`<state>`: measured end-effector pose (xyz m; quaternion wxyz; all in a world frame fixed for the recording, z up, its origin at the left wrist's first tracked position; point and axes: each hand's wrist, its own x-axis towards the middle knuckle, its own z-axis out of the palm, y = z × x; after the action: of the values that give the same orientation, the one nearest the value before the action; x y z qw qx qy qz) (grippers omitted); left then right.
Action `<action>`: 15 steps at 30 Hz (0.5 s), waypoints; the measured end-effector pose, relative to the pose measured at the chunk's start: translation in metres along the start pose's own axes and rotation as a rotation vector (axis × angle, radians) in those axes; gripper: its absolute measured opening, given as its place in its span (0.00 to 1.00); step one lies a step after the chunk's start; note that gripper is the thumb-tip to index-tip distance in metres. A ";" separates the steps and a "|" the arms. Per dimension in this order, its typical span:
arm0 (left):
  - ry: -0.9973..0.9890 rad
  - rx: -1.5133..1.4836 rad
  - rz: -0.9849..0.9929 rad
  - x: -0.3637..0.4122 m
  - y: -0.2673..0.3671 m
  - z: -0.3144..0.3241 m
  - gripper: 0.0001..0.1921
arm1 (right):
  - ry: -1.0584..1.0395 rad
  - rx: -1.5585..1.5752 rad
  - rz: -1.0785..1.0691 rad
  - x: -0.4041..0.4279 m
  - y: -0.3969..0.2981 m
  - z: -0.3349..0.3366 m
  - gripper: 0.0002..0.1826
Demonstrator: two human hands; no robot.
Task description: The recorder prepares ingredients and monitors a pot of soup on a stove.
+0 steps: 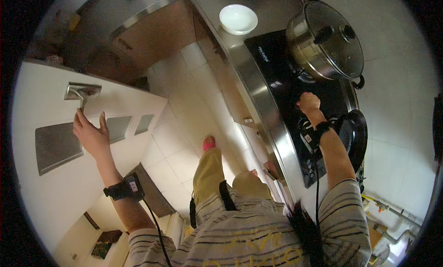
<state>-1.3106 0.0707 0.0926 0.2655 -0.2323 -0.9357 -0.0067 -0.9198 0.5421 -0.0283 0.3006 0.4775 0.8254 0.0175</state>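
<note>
My left hand [91, 137] reaches toward the metal lever handle [81, 96] of a white door [52, 104]. Its thumb stands apart from the fingers, and the fingertips are at the lever's end; whether they touch it I cannot tell. Over the black glass gas hob [277, 80], my right hand [309, 103] is curled into a fist, with nothing visible in it. Beyond that fist, a large steel pot [304, 49] with a glass lid [335, 42] sits on the far burner. A black pan [358, 139] lies partly behind my right forearm.
A white bowl [238, 19] stands on the steel countertop [228, 42] beside the hob. Below run cabinet fronts [225, 76] and a tiled floor [180, 90]. Cables trail from black bands on both wrists. A yellow gas pipe [370, 198] is at the lower right.
</note>
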 end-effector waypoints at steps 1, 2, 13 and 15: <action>0.010 -0.021 -0.013 -0.003 -0.002 0.001 0.33 | -0.014 -0.010 -0.014 -0.004 -0.005 -0.005 0.16; 0.032 -0.036 -0.002 -0.006 -0.006 0.004 0.33 | -0.010 -0.046 -0.042 -0.008 -0.010 -0.011 0.16; 0.070 -0.068 0.032 -0.014 0.012 -0.012 0.33 | 0.031 -0.125 -0.093 -0.007 -0.009 -0.019 0.14; 0.070 -0.075 0.045 -0.014 0.013 -0.015 0.33 | 0.036 -0.116 -0.071 -0.007 -0.011 -0.021 0.14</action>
<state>-1.2875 0.0744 0.0969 0.2893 -0.2626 -0.9195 -0.0438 -0.9364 0.5360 -0.0113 0.3135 0.4293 0.8446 0.0633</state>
